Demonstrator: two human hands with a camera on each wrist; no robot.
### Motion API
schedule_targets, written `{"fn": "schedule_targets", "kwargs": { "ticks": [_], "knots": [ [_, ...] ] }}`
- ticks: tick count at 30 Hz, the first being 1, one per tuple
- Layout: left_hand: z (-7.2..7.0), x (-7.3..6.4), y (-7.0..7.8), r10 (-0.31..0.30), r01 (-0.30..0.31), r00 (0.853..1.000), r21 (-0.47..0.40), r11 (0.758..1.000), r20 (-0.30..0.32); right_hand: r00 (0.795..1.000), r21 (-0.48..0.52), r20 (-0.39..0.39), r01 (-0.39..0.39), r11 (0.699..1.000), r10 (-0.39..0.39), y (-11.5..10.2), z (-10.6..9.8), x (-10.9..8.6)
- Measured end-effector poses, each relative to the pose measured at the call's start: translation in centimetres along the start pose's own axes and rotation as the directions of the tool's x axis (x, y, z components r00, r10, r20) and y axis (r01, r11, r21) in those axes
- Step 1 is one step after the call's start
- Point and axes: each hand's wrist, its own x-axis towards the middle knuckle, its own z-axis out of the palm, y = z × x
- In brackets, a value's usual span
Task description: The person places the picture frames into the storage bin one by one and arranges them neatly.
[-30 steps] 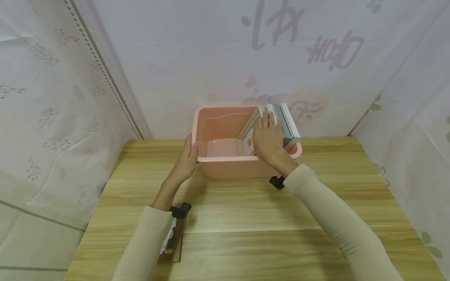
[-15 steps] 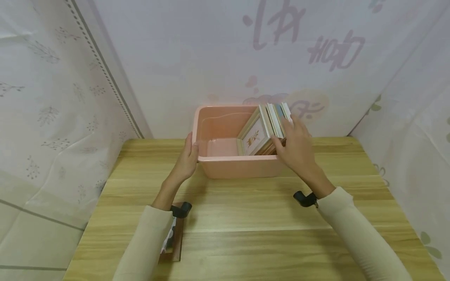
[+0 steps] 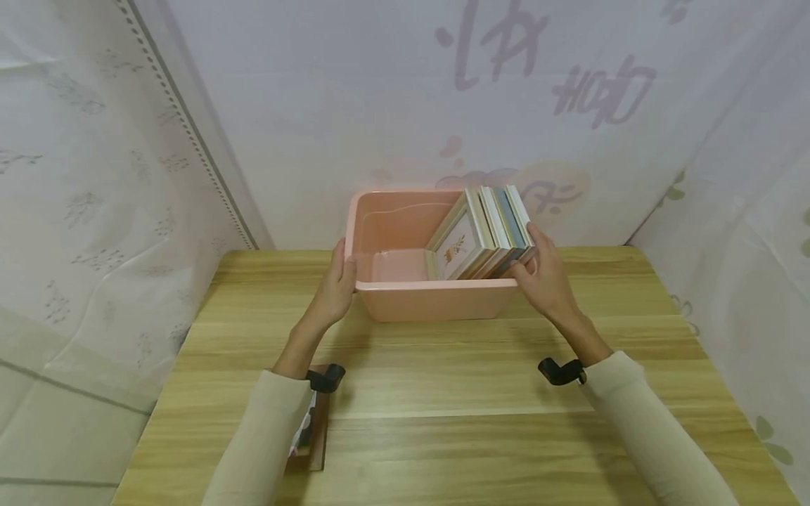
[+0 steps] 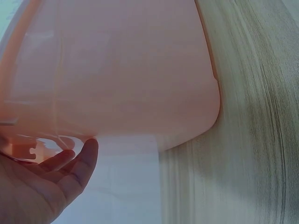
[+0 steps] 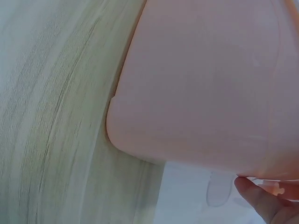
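Note:
A pink plastic bin stands on the table against the back wall. My left hand grips its left end, and in the left wrist view the fingers curl under the rim. On the opposite side, my right hand holds the right end, thumb at the front corner. In the right wrist view a fingertip touches beneath the rim. Several picture frames lean side by side in the bin's right half. The leftmost faces up and left with a small plant print, and their upper edges rise above the rim.
A brown wooden frame with a picture lies on the table, partly hidden beneath my left forearm. Printed fabric walls enclose the table at the back and both sides.
My right hand has moved off the tops of the picture frames, rightward to the bin's right end, and now holds the rim. The left hand has stayed in place.

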Motion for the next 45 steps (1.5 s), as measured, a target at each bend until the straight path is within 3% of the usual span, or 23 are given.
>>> {"fn": "schedule_targets", "kwargs": {
  "ticks": [4, 10, 13, 17, 22, 30, 34, 37, 42, 45],
  "knots": [
    [0.1, 0.1, 0.0, 0.004, -0.004, 1.000, -0.015, 1.000, -0.009, 0.998, 0.067, 0.035, -0.052, 0.996, 0.050, 0.2, 0.0, -0.2],
    [0.1, -0.9, 2.6, -0.001, 0.000, 1.000, -0.023, 1.000, -0.006, 0.997, 0.061, 0.047, -0.066, 0.996, 0.063, 0.1, 0.1, -0.4],
    [0.1, -1.1, 3.2, -0.014, 0.014, 1.000, -0.003, 1.000, -0.001, 0.997, 0.098, 0.047, -0.066, 0.993, 0.062, 0.1, 0.2, -0.5],
    [0.0, -0.8, 2.2, -0.023, 0.023, 1.000, -0.012, 1.000, -0.007, 0.997, 0.141, 0.053, -0.064, 0.988, 0.057, 0.1, 0.3, -0.6],
    [-0.1, -0.2, 0.2, -0.017, 0.017, 1.000, -0.017, 1.000, -0.017, 0.997, 0.126, 0.050, -0.066, 0.990, 0.060, 0.3, 0.4, -0.5],
    [-0.7, -0.8, 0.0, -0.045, 0.051, 0.998, 0.163, 0.985, -0.043, 0.995, 0.104, 0.056, -0.093, 0.990, 0.087, 0.4, 0.2, -0.6],
    [-1.4, -1.9, 0.2, -0.086, 0.096, 0.995, 0.296, 0.950, -0.046, 0.994, 0.096, 0.056, -0.095, 0.991, 0.090, 0.2, 0.2, -0.7],
    [-2.0, -3.1, 0.1, -0.124, 0.132, 0.991, 0.401, 0.907, -0.046, 0.993, 0.108, 0.067, -0.107, 0.988, 0.100, -1.1, -0.1, -0.9],
    [-2.8, -5.8, -0.7, -0.192, 0.194, 0.979, 0.562, 0.804, -0.064, 0.992, 0.107, 0.078, -0.108, 0.988, 0.100, -2.1, -0.4, -1.0],
    [-3.1, -7.8, -1.4, -0.224, 0.216, 0.972, 0.634, 0.743, -0.069, 0.994, 0.106, 0.070, -0.089, 0.990, 0.082, -0.4, 0.1, -0.7]
  ]
}}
